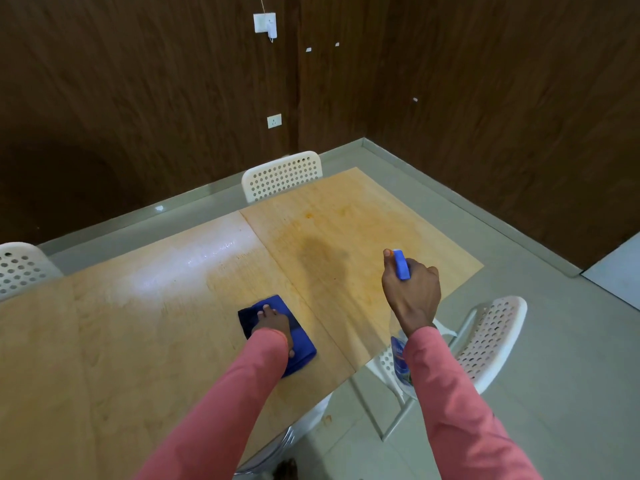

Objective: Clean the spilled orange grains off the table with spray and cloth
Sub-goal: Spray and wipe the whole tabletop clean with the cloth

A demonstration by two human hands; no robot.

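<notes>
A folded blue cloth (302, 348) lies on the wooden table (145, 323) near its front right part. My left hand (273, 323) rests flat on top of the cloth, fingers spread over it. My right hand (412, 292) grips a spray bottle (401, 264) with a blue head, held above the table's right edge, index finger on the trigger. The bottle's clear body hangs below my wrist. An orange smear with a darker wet patch (322, 258) covers the table's right panel. A wet sheen shows on the middle panel.
A white perforated chair (282, 174) stands at the table's far side, another white chair (20, 268) at the far left, and a third white chair (485, 341) under my right arm. Grey floor lies to the right, and dark wood walls stand behind.
</notes>
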